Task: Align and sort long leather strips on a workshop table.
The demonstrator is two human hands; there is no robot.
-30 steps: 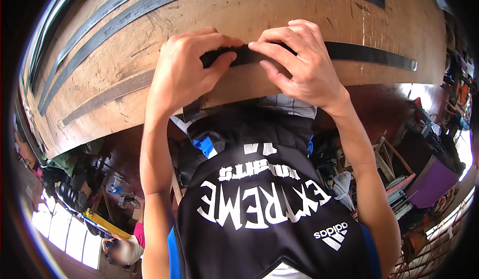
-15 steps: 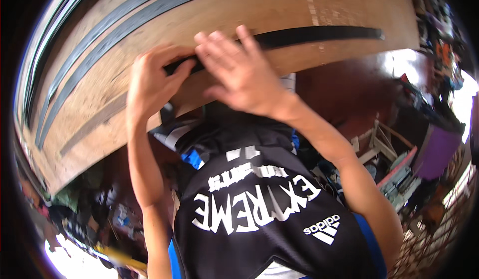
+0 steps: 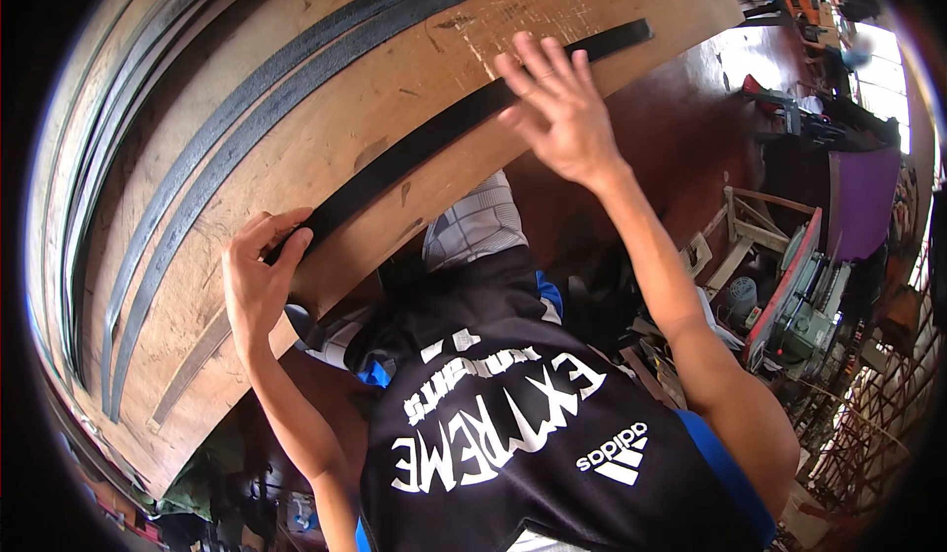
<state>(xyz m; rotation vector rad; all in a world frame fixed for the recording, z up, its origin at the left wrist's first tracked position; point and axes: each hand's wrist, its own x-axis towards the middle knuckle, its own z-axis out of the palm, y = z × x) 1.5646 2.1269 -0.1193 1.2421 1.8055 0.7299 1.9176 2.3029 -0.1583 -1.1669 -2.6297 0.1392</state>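
A flat black strip (image 3: 414, 152), likely leather or rubber, lies along the near edge of the wooden table (image 3: 395, 78). My left hand (image 3: 258, 276) is closed at its near left end, thumb and fingers pinching it. Toward the other end, my right hand (image 3: 564, 113) is spread flat over the strip, fingers stretched out. Whether the right palm presses on it or hovers just above, I cannot tell. Beyond it, two dark grey strips (image 3: 232, 123) run side by side in a curve across the board.
More long dark strips (image 3: 89, 187) lie along the table's far left side. A brown band (image 3: 192, 369) shows near the left corner. At right, on the red floor, stand a wooden frame (image 3: 740, 226), a greenish machine (image 3: 804, 325) and a purple panel (image 3: 863, 202).
My hands have moved apart: the right has slid outward toward the strip's far end, the left toward its near end. More of the black strip shows between them. The view has turned somewhat.
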